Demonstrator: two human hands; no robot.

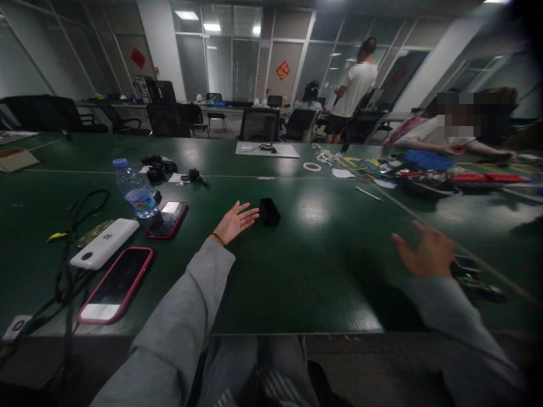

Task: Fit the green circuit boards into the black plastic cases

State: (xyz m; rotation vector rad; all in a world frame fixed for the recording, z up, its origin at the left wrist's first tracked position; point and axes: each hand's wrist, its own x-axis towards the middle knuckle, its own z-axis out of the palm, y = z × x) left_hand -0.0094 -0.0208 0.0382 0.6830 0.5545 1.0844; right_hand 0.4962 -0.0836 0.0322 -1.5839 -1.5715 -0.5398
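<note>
My left hand (236, 222) is open, palm turned up and fingers stretched toward a small black box (268, 211) on the green table (297, 282). Its fingertips are close beside the box's left side; whether they touch it I cannot tell. My right hand (426, 250), slightly blurred, is raised over the right part of the table with its thumb spread away from the fingers and nothing in it. Just right of that hand lies a green circuit board (483, 288), partly hidden by the hand and sleeve.
At left are a water bottle (136, 189), two phones (116, 285), a white power bank (105, 243) and black cables. A wrench (368, 194), a tape ring (312, 167) and tangled wires lie at the back right. A person (453, 127) sits at the far right edge.
</note>
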